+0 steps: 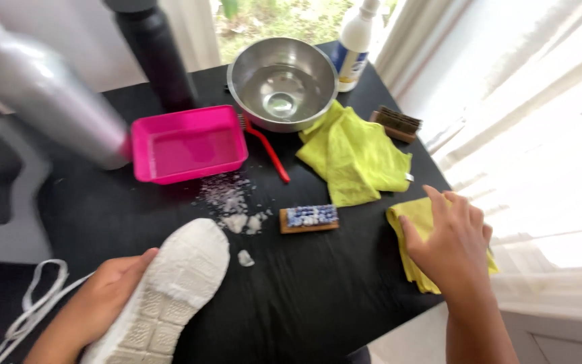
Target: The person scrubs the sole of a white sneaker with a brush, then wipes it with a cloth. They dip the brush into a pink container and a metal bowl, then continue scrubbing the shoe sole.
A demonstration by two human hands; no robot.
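My left hand [106, 293] grips a white sneaker [170, 290] by its side, sole turned up, at the near left of the black table [304, 296]. Its white laces [35, 303] trail off to the left. My right hand [453, 246] rests flat on a folded yellow cloth [415, 216] at the table's right edge, fingers spread over it. A wooden scrub brush [309, 218] with foam on its bristles lies between the two hands. White suds [230, 202] are spattered on the table just beyond the shoe's toe.
A pink tray [190, 143] holding water sits behind the suds, beside a steel bowl [282, 81]. A red toothbrush [267, 152], a second yellow cloth [355, 155], another wooden brush [395, 123], a white bottle [355, 44], a silver bottle [42, 87] and a black bottle [156, 54] stand around them.
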